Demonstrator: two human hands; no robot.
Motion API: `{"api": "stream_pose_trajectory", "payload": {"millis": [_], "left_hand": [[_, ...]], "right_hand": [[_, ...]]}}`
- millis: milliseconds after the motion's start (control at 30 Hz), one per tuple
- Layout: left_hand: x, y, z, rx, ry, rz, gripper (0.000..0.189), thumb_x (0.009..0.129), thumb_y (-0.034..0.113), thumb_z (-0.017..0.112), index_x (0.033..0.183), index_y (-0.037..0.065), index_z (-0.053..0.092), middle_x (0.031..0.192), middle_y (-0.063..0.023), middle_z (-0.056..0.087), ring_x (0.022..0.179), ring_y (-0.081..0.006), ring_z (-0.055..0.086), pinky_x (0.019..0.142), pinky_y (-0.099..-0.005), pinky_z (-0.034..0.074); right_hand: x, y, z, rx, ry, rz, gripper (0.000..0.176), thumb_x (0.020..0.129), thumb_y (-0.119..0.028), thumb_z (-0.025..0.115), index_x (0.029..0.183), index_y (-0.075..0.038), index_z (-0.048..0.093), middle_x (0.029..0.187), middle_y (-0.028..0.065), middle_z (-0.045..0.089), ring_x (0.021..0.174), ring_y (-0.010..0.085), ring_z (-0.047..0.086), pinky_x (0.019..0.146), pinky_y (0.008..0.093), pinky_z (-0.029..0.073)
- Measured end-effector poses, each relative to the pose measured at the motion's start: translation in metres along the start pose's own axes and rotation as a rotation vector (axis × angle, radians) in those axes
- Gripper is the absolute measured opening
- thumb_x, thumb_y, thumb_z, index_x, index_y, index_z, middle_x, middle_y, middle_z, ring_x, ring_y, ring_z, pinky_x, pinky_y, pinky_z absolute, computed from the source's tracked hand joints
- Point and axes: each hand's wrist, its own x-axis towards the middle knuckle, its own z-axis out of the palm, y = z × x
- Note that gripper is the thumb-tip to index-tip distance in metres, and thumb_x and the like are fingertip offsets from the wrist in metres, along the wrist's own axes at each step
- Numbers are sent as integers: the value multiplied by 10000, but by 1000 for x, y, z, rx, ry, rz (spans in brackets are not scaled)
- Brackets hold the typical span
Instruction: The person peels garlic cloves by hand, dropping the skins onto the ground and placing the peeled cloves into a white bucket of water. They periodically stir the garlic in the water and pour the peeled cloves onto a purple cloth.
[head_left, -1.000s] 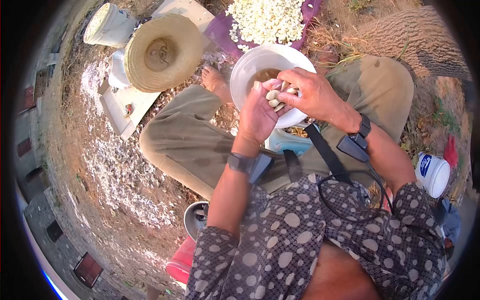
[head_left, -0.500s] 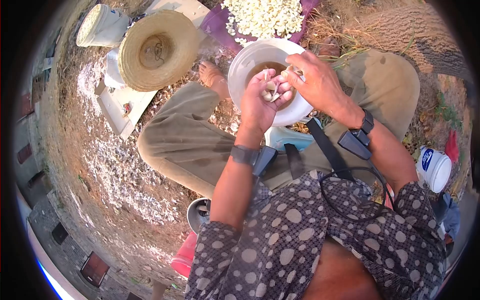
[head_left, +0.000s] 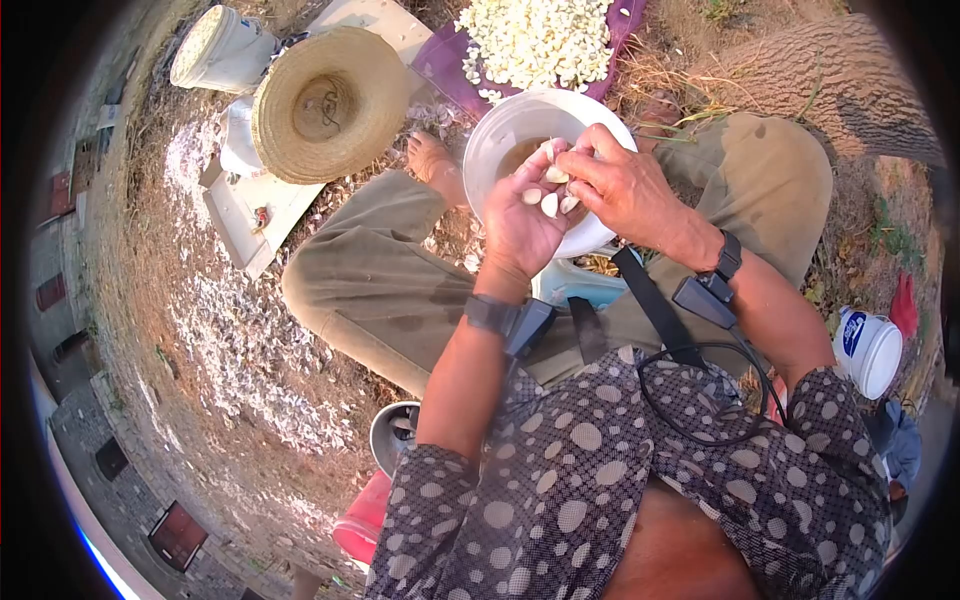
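Observation:
Several pale garlic cloves (head_left: 550,205) lie in the cupped palm of my left hand (head_left: 518,222), which is turned upward with its fingers partly curled. My right hand (head_left: 628,190) reaches across from the right, thumb and fingertips pinched at the cloves over the left fingers. Its fingertips partly hide the clove there. Both hands are above the near side of a white bucket (head_left: 487,135) with brownish water inside. Beyond the bucket, a large heap of peeled garlic cloves (head_left: 540,40) is spread on a purple cloth (head_left: 440,62).
A straw hat (head_left: 375,110) rests beside a white bucket (head_left: 225,50) and a cardboard piece (head_left: 285,215) at left. Papery skins (head_left: 240,350) litter the ground. A tree trunk (head_left: 840,85) lies at upper right, and a white tub (head_left: 875,355) at right. A metal bowl (head_left: 385,440) is near my left elbow.
My right hand has moved in from above the bucket's right side onto the left palm. The left palm has opened flatter, showing the cloves more plainly. The view has shifted slightly.

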Motion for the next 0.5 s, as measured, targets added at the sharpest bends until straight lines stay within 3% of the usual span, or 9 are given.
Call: {"api": "stream_pose_trajectory", "payload": {"millis": [33,133,233,333,433,500], "left_hand": [[1,-1,-3,-24,-32,-16,555,992,291,465,1481,33,520,1478,-135,576,1340,-288,553,1126,-485,435],[1,-2,-1,-28,-57,-16,558,997,290,486,1492,34,513,1493,-123,565,1325,-285,563,1132,-486,427],[2,-6,5,-35,-24,12,425,1034,313,518,1379,73,583,1303,-62,647,1179,-220,629,1030,-435,510],[3,-8,-3,-14,-46,34,447,1062,356,483,1380,55,571,1290,-85,655,1182,-230,632,1035,-427,521],[8,-7,-11,-59,-168,-6,541,1056,458,509,1369,22,580,1339,-121,642,1205,-281,624,1067,-483,492],[5,-7,-9,-40,-109,-35,587,1081,509,433,1372,17,564,1285,-126,656,1167,-271,649,1052,-461,524]], "right_hand": [[0,0,1,10,8,-13,251,906,-125,720,1147,-113,648,1039,87,589,869,299,690,692,436,576],[-3,4,4,14,21,-51,187,916,-130,707,1082,-96,627,1022,94,582,858,314,684,685,444,571],[-5,9,11,-5,30,-58,134,926,-132,692,1016,-83,605,991,99,585,844,328,675,680,454,562],[-5,10,15,30,76,4,109,943,-134,672,991,-76,594,950,102,595,835,338,668,681,451,549],[3,11,9,85,160,50,103,961,-147,657,997,-71,597,927,101,607,834,336,668,688,440,540],[8,12,5,106,199,66,106,971,-159,650,1000,-69,603,926,102,613,834,334,668,694,435,536]]}}
